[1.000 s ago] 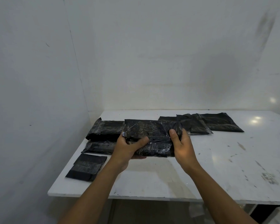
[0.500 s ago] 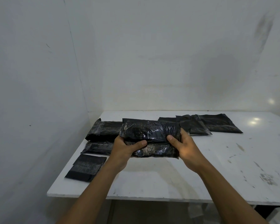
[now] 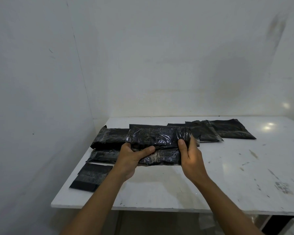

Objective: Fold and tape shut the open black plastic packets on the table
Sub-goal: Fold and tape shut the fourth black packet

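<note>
1. Right now both hands hold one black packet (image 3: 157,141) just above the white table (image 3: 219,180), over its left-middle part.
2. Left hand (image 3: 131,157): grasping the packet's left end. The thumb lies across the near face pointing right; the fingers are tucked behind, hidden.
3. Right hand (image 3: 191,154): grasping the packet's right end. The thumb is on the near face and the fingers wrap round the far side, only partly visible.
4. The held packet is long and lies crosswise, in crinkled glossy plastic. Its upper part bulges toward the camera and a lower strip shows below the thumbs. Cannot tell if any tape is on it.
5. Left of the hands, two more black packets lie on the table. A bulky packet (image 3: 108,135) sits further back, partly hidden by the held one. A flatter packet (image 3: 103,155) lies in front of it, touching or overlapping; cannot tell which.
6. A small flat folded packet (image 3: 91,177) lies near the table's left edge, just in front of the flatter packet and apart from both hands.
7. At the right rear is a pile of overlapping black packets, flat on the table. The nearer pile packet (image 3: 209,134) shows just behind the right hand, and the far-right packet (image 3: 232,129) lies beyond it.
8. The table has scuffs and dark marks on its right side, with light glare near the back right.
9. The table stands in a corner of plain white walls (image 3: 142,56).
</note>
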